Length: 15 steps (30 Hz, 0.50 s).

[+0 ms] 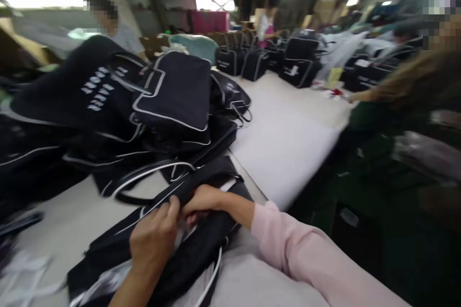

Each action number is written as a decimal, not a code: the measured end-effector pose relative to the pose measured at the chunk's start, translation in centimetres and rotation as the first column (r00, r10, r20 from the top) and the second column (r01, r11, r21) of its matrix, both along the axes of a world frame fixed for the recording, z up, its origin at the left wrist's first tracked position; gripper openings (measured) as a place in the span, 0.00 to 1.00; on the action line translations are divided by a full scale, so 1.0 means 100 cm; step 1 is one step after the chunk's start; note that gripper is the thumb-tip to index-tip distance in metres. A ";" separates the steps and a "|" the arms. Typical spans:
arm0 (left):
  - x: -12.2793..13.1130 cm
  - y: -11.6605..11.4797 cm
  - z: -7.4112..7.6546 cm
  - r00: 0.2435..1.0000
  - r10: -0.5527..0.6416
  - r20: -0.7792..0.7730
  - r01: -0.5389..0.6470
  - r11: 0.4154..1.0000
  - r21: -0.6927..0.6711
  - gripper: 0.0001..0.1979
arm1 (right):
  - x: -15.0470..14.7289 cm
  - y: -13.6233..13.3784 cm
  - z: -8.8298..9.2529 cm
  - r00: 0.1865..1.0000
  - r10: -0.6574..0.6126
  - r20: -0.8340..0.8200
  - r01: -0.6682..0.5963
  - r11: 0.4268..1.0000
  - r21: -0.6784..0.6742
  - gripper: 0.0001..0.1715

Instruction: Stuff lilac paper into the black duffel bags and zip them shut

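My left hand and my right hand both grip a black fabric bag with white piping lying on the pale table top. The fingers of my left hand pinch a piped edge of the bag. My right hand curls into a fold or opening, with a pink sleeve pushed back on that forearm. The bag's white strap trails toward the bottom of the view. Just beyond my hands, a heap of similar black bags rises, with a looped black handle nearest to me.
A white padded sheet runs along the table to the right. A co-worker's arm reaches over its far end near red scraps. Rows of black bags stand further back. Several people work around the room, and dark green floor lies right.
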State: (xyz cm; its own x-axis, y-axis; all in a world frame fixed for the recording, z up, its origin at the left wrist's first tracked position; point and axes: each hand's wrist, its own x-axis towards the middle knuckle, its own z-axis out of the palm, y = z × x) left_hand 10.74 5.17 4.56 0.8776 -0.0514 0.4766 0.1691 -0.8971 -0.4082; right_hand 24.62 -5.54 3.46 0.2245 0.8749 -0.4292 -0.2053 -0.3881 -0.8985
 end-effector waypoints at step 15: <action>-0.015 -0.019 -0.012 0.960 0.151 0.234 -0.063 0.936 -0.346 0.14 | 0.016 0.073 0.083 0.369 -0.328 0.870 -0.275 0.855 0.439 0.15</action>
State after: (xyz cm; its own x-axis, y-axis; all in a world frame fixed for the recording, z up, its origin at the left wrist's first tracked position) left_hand 9.26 3.26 3.34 0.7169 0.2360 0.6560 0.3296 -0.9439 -0.0206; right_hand 26.22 1.71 11.72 0.2238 0.8467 0.4827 0.8286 0.0955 -0.5517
